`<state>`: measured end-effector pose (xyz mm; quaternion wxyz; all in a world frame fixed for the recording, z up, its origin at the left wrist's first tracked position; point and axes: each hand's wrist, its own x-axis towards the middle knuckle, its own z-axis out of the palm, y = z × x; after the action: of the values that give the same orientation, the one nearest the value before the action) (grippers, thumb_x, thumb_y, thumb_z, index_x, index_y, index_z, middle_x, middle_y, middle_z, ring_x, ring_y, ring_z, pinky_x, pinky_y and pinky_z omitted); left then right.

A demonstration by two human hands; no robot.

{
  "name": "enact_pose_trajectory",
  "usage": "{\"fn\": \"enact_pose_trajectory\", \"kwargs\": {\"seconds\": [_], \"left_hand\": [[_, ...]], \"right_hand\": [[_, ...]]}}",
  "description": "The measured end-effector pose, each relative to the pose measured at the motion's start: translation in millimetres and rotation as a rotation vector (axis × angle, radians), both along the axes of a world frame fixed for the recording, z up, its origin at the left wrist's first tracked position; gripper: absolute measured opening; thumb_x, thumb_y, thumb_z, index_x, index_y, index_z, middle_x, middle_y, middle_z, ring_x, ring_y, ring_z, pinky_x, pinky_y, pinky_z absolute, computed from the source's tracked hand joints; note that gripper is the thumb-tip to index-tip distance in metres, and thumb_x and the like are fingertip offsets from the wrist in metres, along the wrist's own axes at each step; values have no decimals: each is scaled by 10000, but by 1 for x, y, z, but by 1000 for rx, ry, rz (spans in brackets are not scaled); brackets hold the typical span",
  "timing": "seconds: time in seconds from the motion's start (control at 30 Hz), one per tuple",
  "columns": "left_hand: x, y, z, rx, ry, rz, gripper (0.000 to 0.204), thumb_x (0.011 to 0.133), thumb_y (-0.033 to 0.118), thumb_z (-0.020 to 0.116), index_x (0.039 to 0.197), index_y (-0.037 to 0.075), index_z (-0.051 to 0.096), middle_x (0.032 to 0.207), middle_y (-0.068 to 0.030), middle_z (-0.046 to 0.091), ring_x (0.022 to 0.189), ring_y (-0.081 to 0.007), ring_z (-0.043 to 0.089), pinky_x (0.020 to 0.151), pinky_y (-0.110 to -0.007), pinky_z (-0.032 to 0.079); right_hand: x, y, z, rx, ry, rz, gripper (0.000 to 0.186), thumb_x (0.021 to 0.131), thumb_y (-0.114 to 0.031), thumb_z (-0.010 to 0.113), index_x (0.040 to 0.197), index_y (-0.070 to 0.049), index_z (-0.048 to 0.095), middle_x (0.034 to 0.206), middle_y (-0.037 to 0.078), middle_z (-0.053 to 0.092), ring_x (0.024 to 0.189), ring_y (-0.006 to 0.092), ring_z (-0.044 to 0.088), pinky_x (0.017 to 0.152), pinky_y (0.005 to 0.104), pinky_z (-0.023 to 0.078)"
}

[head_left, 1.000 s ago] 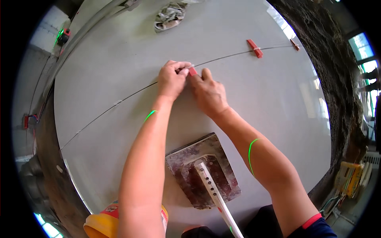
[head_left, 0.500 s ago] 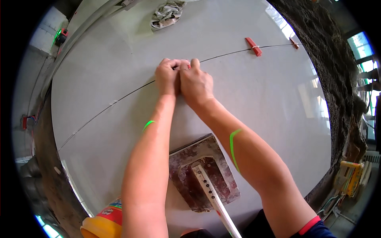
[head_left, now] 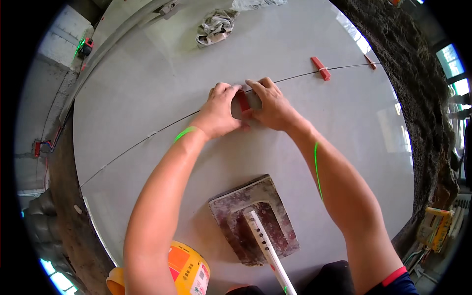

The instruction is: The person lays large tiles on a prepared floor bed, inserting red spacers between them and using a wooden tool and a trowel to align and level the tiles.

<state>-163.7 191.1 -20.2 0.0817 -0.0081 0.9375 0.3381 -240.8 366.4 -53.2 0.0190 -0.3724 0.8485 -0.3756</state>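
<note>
A red plastic tile-levelling wedge lies across the thin joint between large glossy grey tiles. My left hand curls around its left side, fingertips by the far end and thumb by the near end. From the right, my right hand bends its thumb and fingers in against the same wedge. The fingertips partly cover both ends of it. Farther right on the joint sits another red wedge with a pale clip through it, and beyond that a third wedge.
A stained square-plated tool with a white handle lies close to me. Beside my left forearm stands a yellow bucket. A crumpled cloth rests on the far tile. Rough dark mortar borders the right; a laser level is far left.
My hands were bunched together over the joint, hiding most of the wedge. They have parted to its two sides, so it now shows between them. The view has shifted slightly.
</note>
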Motion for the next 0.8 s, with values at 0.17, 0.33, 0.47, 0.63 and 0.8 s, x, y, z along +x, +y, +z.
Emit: {"fn": "enact_pose_trajectory", "kwargs": {"seconds": [0.17,0.33,0.47,0.63,0.8], "left_hand": [[0,14,-20,38,254,134,789,627,84,873,1339,48,536,1289,-89,497,1204,-292,525,1026,-379,489],[-1,22,-34,94,349,265,614,650,0,841,1224,28,621,1231,-101,537,1091,-271,593,949,-357,531],[-4,32,-39,95,446,326,401,758,-38,765,1139,41,673,1071,-111,577,960,-245,629,852,-340,562],[-4,30,-48,98,576,348,400,725,-37,765,1107,68,710,1005,-89,569,898,-259,605,806,-357,547],[-7,31,-48,69,564,356,380,753,-37,749,1114,80,718,962,-82,578,873,-244,615,808,-348,546]], "right_hand": [[-9,1,4,43,-77,89,523,764,-172,800,1245,-101,608,1139,110,580,1082,324,573,933,408,495],[-8,-2,4,-1,-88,51,350,803,-160,755,1132,-83,663,1046,102,606,964,329,615,844,410,516],[-10,-1,-3,-37,-79,28,304,812,-153,736,1100,-78,671,1034,100,612,987,324,616,851,409,517],[-7,-9,-5,-76,-27,19,236,808,-111,699,1037,-63,663,1016,103,610,998,328,607,856,414,517],[-9,-8,-8,-95,5,-12,234,792,-93,682,1021,-55,649,1011,113,608,987,342,606,856,425,517]]}}
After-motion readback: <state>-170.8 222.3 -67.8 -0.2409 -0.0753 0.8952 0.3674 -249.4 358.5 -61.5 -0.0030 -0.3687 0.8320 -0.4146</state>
